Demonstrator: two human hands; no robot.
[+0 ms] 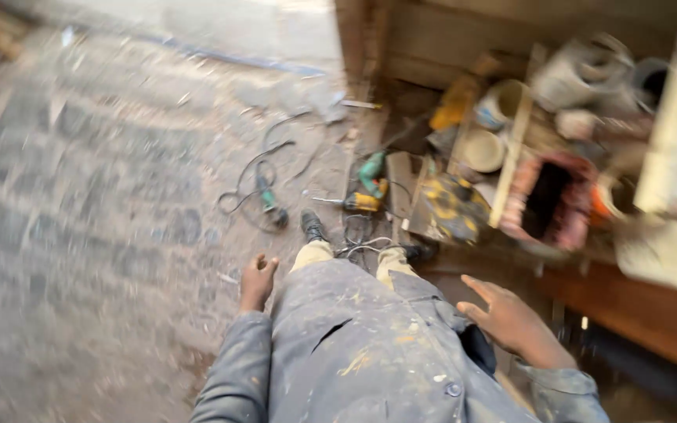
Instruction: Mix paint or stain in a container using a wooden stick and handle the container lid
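Hands empty, fingers spread: right hand (511, 319) nearer the yellow-and-green power drill (369, 190) lying ahead on the floor (103, 196); left hand (258, 280) hangs aside.

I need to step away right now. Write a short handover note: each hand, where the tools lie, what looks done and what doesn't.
Left hand: empty, loosely curled, hanging at the side above the gritty floor.
Right hand: empty, open, palm down, held out toward the cluttered side.
Tools: a green corded tool lies on the floor ahead of the left boot; a green and yellow drill lies just right of it, with loose cable by the feet. A yellow and black case and buckets sit further right.
Done: nothing is in hand.
Left: all tools lie untouched. The view is blurred, so fine detail is unclear.
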